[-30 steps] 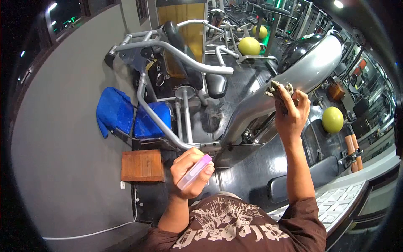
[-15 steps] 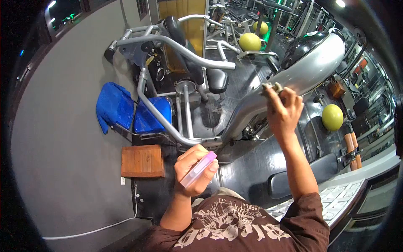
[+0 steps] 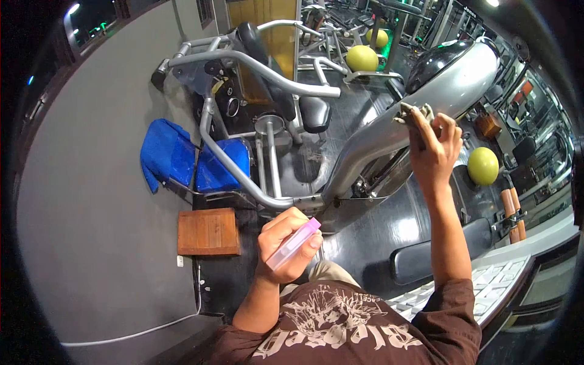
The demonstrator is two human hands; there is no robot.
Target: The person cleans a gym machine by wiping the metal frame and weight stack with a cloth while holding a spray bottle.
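Note:
My left hand is closed around a small see-through bottle with a pink cap, held tilted in front of my chest. Farther out, my right hand has its fingers bunched on a crumpled greyish cloth. That cloth is against, or just over, the silver curved casing of a gym machine; exact contact is hard to tell. The casing's upper end carries a glossy black cover. Part of the cloth is hidden behind my fingers.
A silver bar of the machine arches across the left. By the wall are a blue chair with a blue cloth and a wooden box. A padded bench and a yellow-green ball are at right.
My right hand and the cloth have moved right and slightly up along the silver casing. My left hand, still holding the bottle, has shifted slightly right.

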